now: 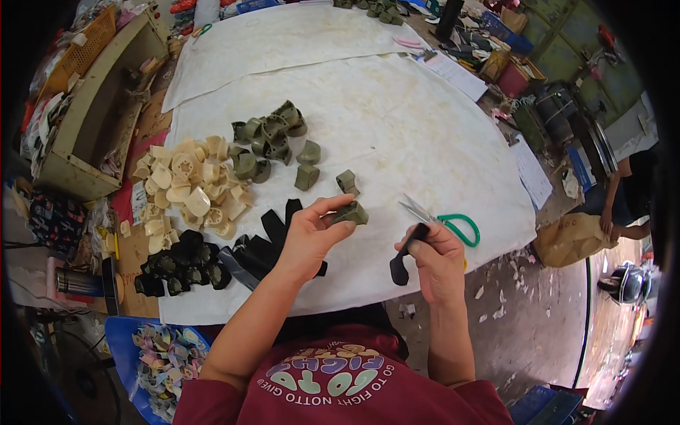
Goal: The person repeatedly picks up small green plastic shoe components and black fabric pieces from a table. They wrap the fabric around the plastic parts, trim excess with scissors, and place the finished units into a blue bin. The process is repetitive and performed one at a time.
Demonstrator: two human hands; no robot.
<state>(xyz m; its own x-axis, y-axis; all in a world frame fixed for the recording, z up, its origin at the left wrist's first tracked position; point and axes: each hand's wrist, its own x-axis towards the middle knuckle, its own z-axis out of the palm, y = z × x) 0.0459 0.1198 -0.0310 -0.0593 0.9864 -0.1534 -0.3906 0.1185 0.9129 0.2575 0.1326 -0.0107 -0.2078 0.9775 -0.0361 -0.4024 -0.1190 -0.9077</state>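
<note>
Olive green shows in the left hand (308,234): thumb and fingers are clamped on a hollow block (350,213), held up over the near half of the bench (146,307). The right hand (440,256) pinches a black strip (400,269), thumb pressed toward the fingers; the strip's wider end hangs toward the person, its other end poking up past the knuckles. Just beside that hand are green-handled scissors (445,218), blades slightly parted and pointing away to the left; whether a finger touches them I cannot tell.

Just past the left fingertips, another green block (346,181) sits alone on the white cloth (453,134). Two more stand to its left, with a green heap (273,134) beyond them. Left of that spreads a pile of beige pieces (184,180). Nearer the person, black cups (180,265) crowd together, and black strips (273,225) lie fanned beside the left wrist, partly hidden by it.

Farther out, papers (453,74) lie along the cloth's right edge. A metal trough (78,149) stands at the left, and by the left elbow a blue bin (122,340) holds scraps (166,361). Over on the right, another person's hand (607,222) is at a brown sack (567,241).
</note>
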